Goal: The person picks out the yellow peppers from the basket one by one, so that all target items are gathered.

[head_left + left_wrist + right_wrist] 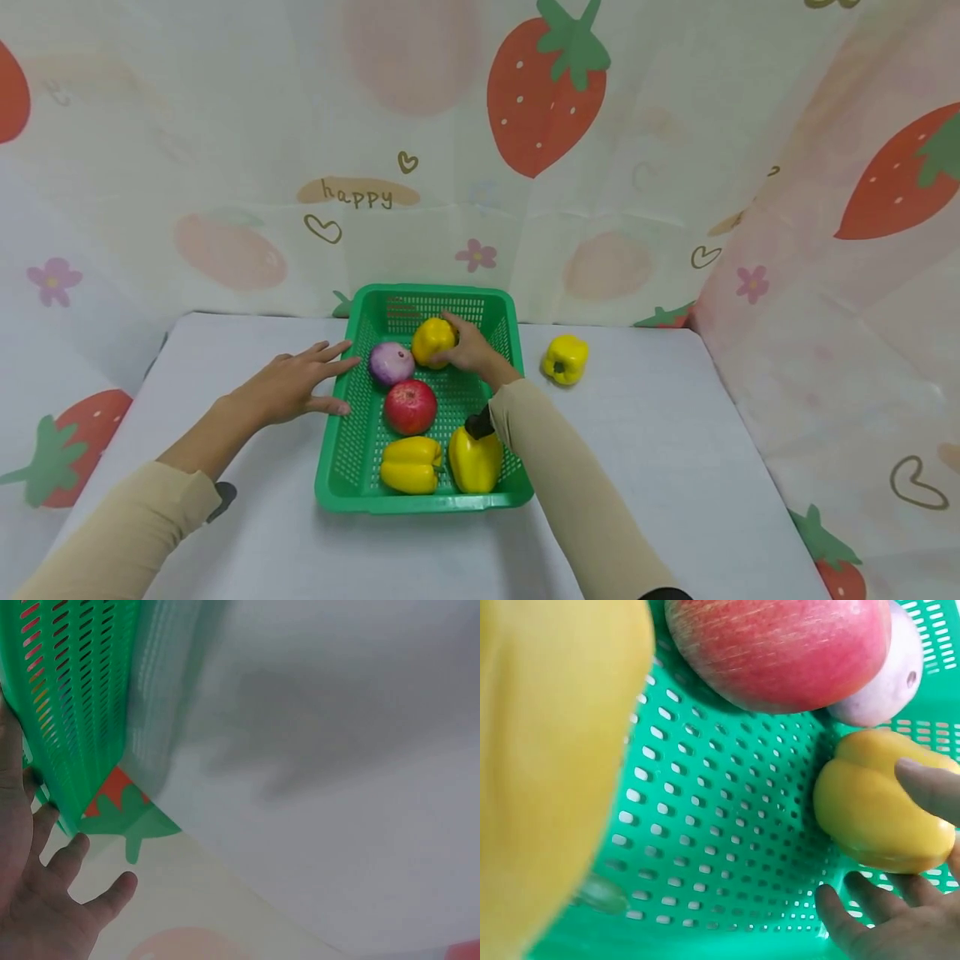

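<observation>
A green perforated basket (424, 503) stands on the table. Inside it, my right hand (471, 346) is at a yellow bell pepper (433, 342) near the back. The right wrist view shows the thumb over this bell pepper (881, 802) and the other fingers spread beside it, not closed round it. Next to it lie a purple onion (392, 364) and a red apple (411, 407). Two more yellow bell peppers, one on the left (411, 465) and one on the right (476, 462), lie at the front. My left hand (296, 383) touches the basket's left rim with fingers spread.
Another yellow bell pepper (566, 360) lies on the white table (637, 467), to the right of the basket. Behind the table hangs a strawberry-print curtain (420, 167), and it continues along both sides.
</observation>
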